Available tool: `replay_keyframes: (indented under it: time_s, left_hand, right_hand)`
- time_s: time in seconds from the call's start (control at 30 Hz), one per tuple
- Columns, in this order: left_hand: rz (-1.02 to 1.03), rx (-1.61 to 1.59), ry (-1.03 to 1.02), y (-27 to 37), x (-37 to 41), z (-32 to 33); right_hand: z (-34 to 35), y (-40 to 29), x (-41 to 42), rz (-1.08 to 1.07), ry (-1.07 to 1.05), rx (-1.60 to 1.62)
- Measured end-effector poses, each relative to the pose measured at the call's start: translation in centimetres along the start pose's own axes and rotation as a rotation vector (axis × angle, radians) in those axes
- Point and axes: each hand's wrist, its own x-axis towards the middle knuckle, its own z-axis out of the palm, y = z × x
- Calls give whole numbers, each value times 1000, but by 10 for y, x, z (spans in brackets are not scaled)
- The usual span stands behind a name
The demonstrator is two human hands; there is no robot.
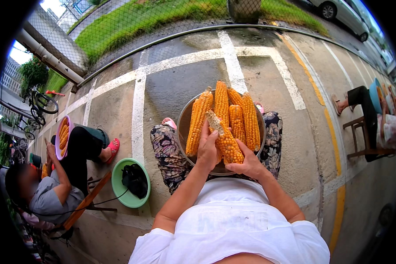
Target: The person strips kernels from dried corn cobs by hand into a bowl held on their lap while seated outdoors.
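A partly shelled ear of dried corn is held between my two hands, its bare cob end pointing up and left. My left hand grips it around the bare upper part. At its lower right end, the fingers of my right hand close on the kernels. Beneath is a round metal basin resting on my lap. Several whole corn ears lie in it, one on the left and others, such as the one on the right, leaning towards the far rim. The basin's bottom is mostly hidden.
Left of my legs, a green plastic basin on the concrete holds a black item. Farther left a seated person has a purple basin of corn on the lap. Another seated person with a blue basin is at far right. A wire fence stands ahead.
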Motion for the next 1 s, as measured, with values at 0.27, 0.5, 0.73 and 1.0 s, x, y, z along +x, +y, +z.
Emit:
replay_keyframes:
  time_s: [0.27, 0.5, 0.73, 1.0]
  left_hand:
    - [23, 75, 11, 1, 1, -10]
    - [66, 303, -1, 6, -3, -13]
    - [159, 385, -5, -3, -5, -6]
    - [72, 350, 6, -10, -5, -8]
  right_hand:
    - [9, 3, -6, -89, 117, -126]
    - [17, -2, -7, -60, 198, -15]
    - [18, -3, -9, -63, 236, -98]
    - [19, 3, -10, -94, 225, -161]
